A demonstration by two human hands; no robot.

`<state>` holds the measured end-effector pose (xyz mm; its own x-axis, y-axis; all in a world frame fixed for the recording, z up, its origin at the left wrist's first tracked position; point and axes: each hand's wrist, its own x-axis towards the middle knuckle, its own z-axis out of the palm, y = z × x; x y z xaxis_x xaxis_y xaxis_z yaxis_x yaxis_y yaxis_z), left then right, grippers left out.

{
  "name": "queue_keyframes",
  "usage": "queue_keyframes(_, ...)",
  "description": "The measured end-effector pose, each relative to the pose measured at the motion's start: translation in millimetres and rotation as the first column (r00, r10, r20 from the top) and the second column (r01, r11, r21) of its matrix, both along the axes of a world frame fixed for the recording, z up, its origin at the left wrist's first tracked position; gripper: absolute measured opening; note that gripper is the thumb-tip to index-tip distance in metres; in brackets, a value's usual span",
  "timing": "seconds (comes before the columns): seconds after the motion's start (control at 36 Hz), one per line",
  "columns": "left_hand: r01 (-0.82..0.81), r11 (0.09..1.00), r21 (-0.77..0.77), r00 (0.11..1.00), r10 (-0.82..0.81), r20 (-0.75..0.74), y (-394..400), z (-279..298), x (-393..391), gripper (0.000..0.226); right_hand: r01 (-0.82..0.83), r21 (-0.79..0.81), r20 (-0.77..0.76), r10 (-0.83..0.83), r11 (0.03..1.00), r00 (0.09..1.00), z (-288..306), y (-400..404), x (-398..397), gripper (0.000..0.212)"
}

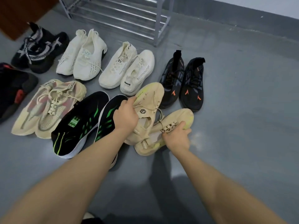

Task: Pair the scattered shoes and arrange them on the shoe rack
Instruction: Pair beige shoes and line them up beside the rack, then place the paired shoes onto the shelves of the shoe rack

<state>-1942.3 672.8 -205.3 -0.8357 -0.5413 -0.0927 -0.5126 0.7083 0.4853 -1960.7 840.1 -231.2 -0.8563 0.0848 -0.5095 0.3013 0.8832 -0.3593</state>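
Two beige sneakers with yellow-green marks lie in front of me on the grey floor. My left hand (125,116) grips the left beige sneaker (148,102) at its side by the tongue. My right hand (177,137) grips the right beige sneaker (178,118) over its lace area; its heel lies partly under the left one. The metal shoe rack (123,15) stands at the far top, its bars bare. Paired shoes lie side by side: a black-green pair (84,123) just left of my left hand, and a black-orange pair (182,81) beyond my right hand.
More pairs lie on the floor: a cream pair (127,70), a white knit pair (82,55), a black-white pair (38,49), a beige-pink pair (47,107) and black-red shoes (13,88) at the left edge. A brown cabinet (19,12) stands top left. Open floor (242,110) spreads to the right.
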Motion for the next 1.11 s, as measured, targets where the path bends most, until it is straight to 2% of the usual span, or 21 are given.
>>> queue_keyframes(0.08, 0.009, 1.0, -0.023, 0.999, -0.008, 0.039, 3.3, 3.6, -3.1, 0.051, 0.055, -0.1, 0.01, -0.054, 0.993, 0.999, 4.1, -2.2, 1.0, 0.066)
queue_keyframes(0.17, 0.043, 0.998, -0.048, 0.993, -0.037, 0.112, 7.9, 6.8, -4.6, 0.048, 0.005, -0.123, -0.026, -0.008, 0.992, 1.0, 8.1, 0.5, 0.5, 0.059)
queue_keyframes(0.28, 0.124, 0.991, -0.042, 0.981, -0.116, 0.155, 20.5, 15.0, -4.2, 0.045, -0.192, -0.019, -0.102, 0.189, 0.981, 0.977, 15.3, 15.3, -11.4, 0.06)
queue_keyframes(0.42, 0.136, 0.991, 0.0, 0.971, -0.134, 0.197, 52.5, 14.3, 6.1, 0.035, -0.298, 0.08, -0.093, 0.305, 0.951, 0.948, 21.5, 46.7, -13.0, 0.061)
queue_keyframes(0.56, 0.135, 0.99, 0.044, 0.957, -0.142, 0.255, 73.3, -5.1, 36.0, 0.047, -0.272, 0.05, -0.059, 0.274, 0.961, 0.96, 12.7, 68.6, 4.9, 0.064)
queue_keyframes(0.72, 0.061, 0.991, 0.122, 0.95, -0.095, 0.297, 79.6, -14.0, 54.4, 0.031, -0.277, 0.033, -0.022, 0.278, 0.96, 0.96, 3.8, 76.5, 17.4, 0.078)
queue_keyframes(0.89, 0.122, 0.992, 0.023, 0.923, -0.122, 0.364, 81.2, -18.6, 47.6, 0.029, -0.32, 0.024, -0.097, 0.321, 0.947, 0.942, 2.6, 77.8, 17.0, 0.064)
queue_keyframes(0.97, 0.177, 0.981, -0.075, 0.912, -0.135, 0.388, 80.6, -22.0, 45.1, 0.031, -0.346, 0.04, -0.122, 0.348, 0.938, 0.93, 2.0, 77.2, 17.0, 0.06)
queue_keyframes(1.11, 0.254, 0.95, -0.18, 0.912, -0.173, 0.372, 77.1, -23.9, 40.8, 0.032, -0.373, 0.101, -0.123, 0.383, 0.922, 0.915, 7.8, 73.7, 16.4, 0.051)
